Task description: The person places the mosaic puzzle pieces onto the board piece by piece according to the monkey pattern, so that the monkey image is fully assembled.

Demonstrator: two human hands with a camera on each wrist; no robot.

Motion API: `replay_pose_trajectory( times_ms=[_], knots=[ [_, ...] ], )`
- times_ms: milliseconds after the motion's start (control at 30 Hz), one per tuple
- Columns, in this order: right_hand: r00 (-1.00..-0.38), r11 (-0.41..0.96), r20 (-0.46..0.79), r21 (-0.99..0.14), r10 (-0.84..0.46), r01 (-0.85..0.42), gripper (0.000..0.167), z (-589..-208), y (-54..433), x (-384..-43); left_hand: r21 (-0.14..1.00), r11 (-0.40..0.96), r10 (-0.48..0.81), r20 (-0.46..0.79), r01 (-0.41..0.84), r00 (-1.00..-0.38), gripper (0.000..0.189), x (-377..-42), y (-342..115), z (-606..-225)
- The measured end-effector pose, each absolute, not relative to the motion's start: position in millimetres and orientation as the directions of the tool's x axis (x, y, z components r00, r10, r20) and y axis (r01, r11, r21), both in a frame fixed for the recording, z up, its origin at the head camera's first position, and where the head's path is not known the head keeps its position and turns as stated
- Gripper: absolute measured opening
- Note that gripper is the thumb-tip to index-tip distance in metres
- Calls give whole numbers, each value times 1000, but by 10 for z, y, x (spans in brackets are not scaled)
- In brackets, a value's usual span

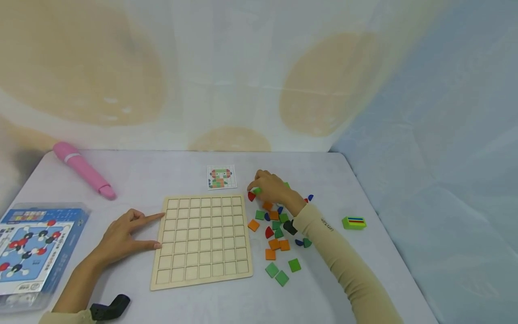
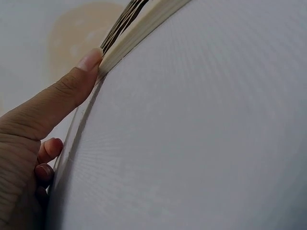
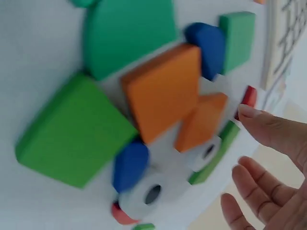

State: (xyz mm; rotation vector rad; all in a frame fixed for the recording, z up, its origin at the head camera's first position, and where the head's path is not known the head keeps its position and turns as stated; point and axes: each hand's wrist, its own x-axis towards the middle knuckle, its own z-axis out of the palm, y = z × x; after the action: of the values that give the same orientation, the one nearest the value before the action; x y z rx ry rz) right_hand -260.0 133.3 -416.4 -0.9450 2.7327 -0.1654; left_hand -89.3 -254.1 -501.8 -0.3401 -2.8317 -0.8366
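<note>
A pale wooden grid board (image 1: 202,238) lies flat on the table, its cells bare. My left hand (image 1: 125,236) rests on the table with straight fingers; index and thumb touch the board's left edge. In the left wrist view the thumb (image 2: 62,96) presses that edge (image 2: 139,28). My right hand (image 1: 256,189) reaches over a scatter of coloured tiles (image 1: 277,234) right of the board. Its fingertips (image 3: 254,115) touch a red piece (image 1: 252,196) (image 3: 248,96) beside a green one (image 3: 225,136). Orange tiles (image 3: 163,91), a green square (image 3: 72,129) and white rings (image 3: 153,191) lie below the palm.
A small pattern card (image 1: 221,177) lies behind the board. A pink cylinder (image 1: 82,168) sits at the back left, and a clear-lidded box (image 1: 32,247) at the left edge. A small green striped block (image 1: 354,222) lies at the right. A draped backdrop surrounds the table.
</note>
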Motion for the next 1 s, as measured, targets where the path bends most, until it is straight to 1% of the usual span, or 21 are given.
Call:
replay_pose_trajectory(
  times_ms=[100, 233, 467, 533, 633, 733, 800, 900, 1000],
  knots=[
    [-741, 770, -210, -152, -637, -619, 26, -4214, 1337, -2610, 518, 815, 168, 220, 261, -961, 77, -881, -2547, -5017],
    [-748, 773, -195, -139, -635, -620, 23, -4265, 1335, -2609, 521, 815, 164, 212, 253, -964, 78, -861, -2544, -5016],
    [-744, 770, -198, -140, -638, -623, 24, -4273, 1330, -2623, 519, 818, 154, 216, 247, -964, 77, -829, -2549, -5017],
    [-739, 761, -184, -140, -648, -633, 25, -4257, 1329, -2627, 522, 817, 152, 219, 247, -964, 77, -830, -2544, -5019],
    [-729, 739, -124, -141, -673, -659, 25, -4204, 1316, -2621, 524, 813, 153, 224, 252, -963, 77, -849, -2528, -5024],
    [-707, 706, -56, -156, -705, -691, 25, -4124, 1245, -2590, 525, 812, 159, 224, 256, -962, 77, -882, -2506, -5023],
    [-682, 676, -26, -165, -731, -718, 25, -4082, 1150, -2558, 529, 809, 161, 217, 255, -963, 77, -903, -2494, -5014],
    [-640, 632, -17, -184, -768, -753, 25, -4044, 933, -2486, 536, 807, 160, 207, 249, -965, 77, -927, -2480, -4999],
    [-605, 601, -25, -163, -796, -783, 25, -4071, 705, -2417, 544, 801, 159, 206, 248, -965, 77, -947, -2459, -5001]
  ],
)
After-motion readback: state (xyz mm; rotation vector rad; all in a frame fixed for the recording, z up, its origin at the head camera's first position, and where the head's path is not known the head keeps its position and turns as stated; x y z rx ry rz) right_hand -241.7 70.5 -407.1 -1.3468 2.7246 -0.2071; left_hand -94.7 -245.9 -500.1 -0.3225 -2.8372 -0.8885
